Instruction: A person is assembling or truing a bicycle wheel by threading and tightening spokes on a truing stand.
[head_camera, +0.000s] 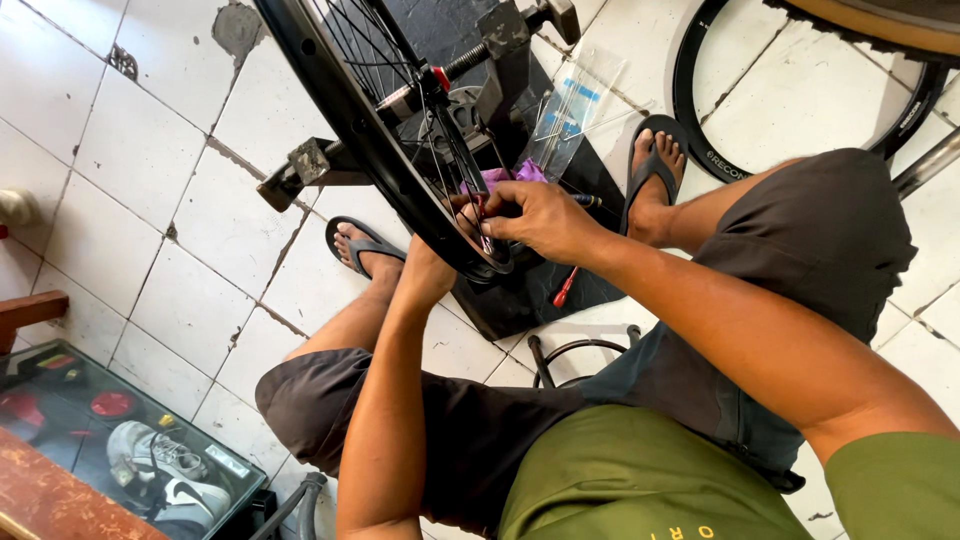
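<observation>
Seen from above, a seated person's right hand (535, 218) pinches a small red tool (482, 215) at the spokes (440, 140) just inside a black bicycle rim (370, 140), which sits in a truing stand (505, 60). The left hand (432, 262) grips the rim from below, partly hidden behind it. A red-handled screwdriver (566, 288) lies on the black mat (520, 300) beneath, and a second black rim (700, 120) lies on the white tile floor (150, 160).

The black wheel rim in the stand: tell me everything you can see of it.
The black wheel rim is a deep, glossy hoop laced with thin dark spokes to a hub with a red part. It stands upright in a black truing stand on the tiled floor. No tyre shows on it. Both hands meet at its lowest part: the right hand pinches at a spoke end, and the left hand is partly hidden behind it.
</observation>
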